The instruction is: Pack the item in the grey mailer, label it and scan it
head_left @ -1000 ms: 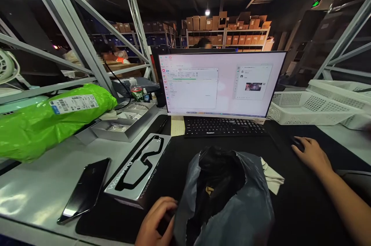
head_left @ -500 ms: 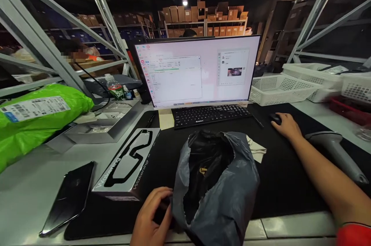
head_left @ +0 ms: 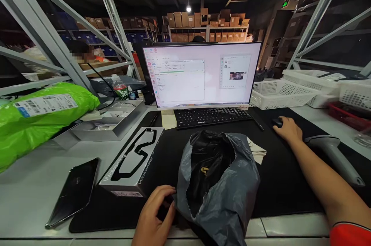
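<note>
Resting at two o'clock from the torn grey bag [head_left: 223, 203], my right hand [head_left: 289, 132] lies palm down with its fingers loosely bent, having light hold of the black mouse [head_left: 277, 122]. My left hand [head_left: 153, 215] is at eight o'clock, half curled, thumb and forefinger a little apart with their tips at the bag's left edge (whether they pinch the plastic, I cannot tell). The bag sits mid-front on the black mat [head_left: 284, 192], its ragged mouth gaping toward eleven, a small yellowish piece [head_left: 204, 170] inside, and its near end crosses the mat's front edge. A broad strip of mat shows between its right side and my forearm, leaving room at three o'clock as far as the grey scanner [head_left: 337, 157]. Toward ten, the Wakening box [head_left: 131, 159] stands near my left fingers, a narrow gap of mat separating it from the bag. Out at nine, a dark phone [head_left: 74, 193] overlaps the mat's left edge. Due twelve, the keyboard [head_left: 214, 117] bounds the far side, well apart from both hands.
</note>
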Available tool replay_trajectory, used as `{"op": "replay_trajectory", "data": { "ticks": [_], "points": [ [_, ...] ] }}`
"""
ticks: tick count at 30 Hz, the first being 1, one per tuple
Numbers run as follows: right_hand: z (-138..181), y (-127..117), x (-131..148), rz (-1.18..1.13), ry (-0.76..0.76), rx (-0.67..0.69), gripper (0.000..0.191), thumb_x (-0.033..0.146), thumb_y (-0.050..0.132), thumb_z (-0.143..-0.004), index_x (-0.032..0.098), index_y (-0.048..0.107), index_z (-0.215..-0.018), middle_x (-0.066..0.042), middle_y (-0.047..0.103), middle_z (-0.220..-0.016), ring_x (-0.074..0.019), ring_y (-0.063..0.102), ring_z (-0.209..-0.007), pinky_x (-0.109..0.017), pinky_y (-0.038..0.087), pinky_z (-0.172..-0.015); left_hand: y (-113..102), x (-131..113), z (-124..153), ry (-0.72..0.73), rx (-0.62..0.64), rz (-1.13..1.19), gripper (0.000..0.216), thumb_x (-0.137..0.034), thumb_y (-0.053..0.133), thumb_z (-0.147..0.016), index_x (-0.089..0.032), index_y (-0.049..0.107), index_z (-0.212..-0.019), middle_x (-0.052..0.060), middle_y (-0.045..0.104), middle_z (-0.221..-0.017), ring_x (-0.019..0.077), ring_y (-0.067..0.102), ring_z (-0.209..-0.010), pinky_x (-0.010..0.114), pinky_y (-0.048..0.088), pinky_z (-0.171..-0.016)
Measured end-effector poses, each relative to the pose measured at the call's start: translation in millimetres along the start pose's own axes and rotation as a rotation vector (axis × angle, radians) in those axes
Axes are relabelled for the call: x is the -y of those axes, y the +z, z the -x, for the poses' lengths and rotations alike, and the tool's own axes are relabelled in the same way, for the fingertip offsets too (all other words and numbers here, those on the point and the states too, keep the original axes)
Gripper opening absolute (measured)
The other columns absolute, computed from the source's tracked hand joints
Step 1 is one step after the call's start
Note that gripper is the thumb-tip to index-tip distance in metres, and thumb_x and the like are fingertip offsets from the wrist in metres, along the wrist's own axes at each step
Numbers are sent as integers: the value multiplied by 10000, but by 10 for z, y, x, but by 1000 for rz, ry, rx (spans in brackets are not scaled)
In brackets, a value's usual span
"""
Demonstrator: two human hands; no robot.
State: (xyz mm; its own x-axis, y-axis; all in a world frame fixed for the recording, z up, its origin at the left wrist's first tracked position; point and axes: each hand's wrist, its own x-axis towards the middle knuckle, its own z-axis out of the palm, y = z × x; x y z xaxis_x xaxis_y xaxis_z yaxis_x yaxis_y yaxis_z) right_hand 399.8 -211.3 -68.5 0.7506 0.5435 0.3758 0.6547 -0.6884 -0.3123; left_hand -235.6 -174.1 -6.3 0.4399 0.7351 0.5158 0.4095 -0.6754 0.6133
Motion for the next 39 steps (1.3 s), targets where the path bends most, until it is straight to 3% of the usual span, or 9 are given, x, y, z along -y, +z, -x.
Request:
{"op": "replay_trajectory", "data": {
  "ticks": [8,21,27,39],
  "points": [
    [42,-59,60,32,-15,19,602,482,498,-899,197,571,-1424,-166,569,-1374,-349,617,-1160,-461,506,-944,-41,188,30,39,93,-56,256,-424,640,-957,-240,756,-1091,92,763,-1138,235,756,-1033,258,641,-818],
    [47,-98,89,64,1,68,548,448,495,-910,244,601,-1408,-135,549,-1407,-325,627,-1158,-436,510,-931,-55,248,34,14,121,-86,321,-463,610,-975,-227,749,-1143,117,749,-1200,247,755,-1049,263,638,-846],
    [29,-68,61,77,-8,65,487,455,509,-909,280,649,-1341,-116,557,-1393,-307,642,-1120,-426,525,-902,-52,207,44,75,87,-83,241,-402,627,-967,-242,733,-1112,84,763,-1132,222,760,-1018,226,633,-819],
    [35,-75,72,92,2,72,518,461,496,-927,272,617,-1394,-113,559,-1411,-307,639,-1162,-421,516,-953,-14,205,75,76,54,-65,203,-365,637,-961,-265,732,-1110,60,762,-1128,205,756,-1004,218,634,-798]
  ]
}}
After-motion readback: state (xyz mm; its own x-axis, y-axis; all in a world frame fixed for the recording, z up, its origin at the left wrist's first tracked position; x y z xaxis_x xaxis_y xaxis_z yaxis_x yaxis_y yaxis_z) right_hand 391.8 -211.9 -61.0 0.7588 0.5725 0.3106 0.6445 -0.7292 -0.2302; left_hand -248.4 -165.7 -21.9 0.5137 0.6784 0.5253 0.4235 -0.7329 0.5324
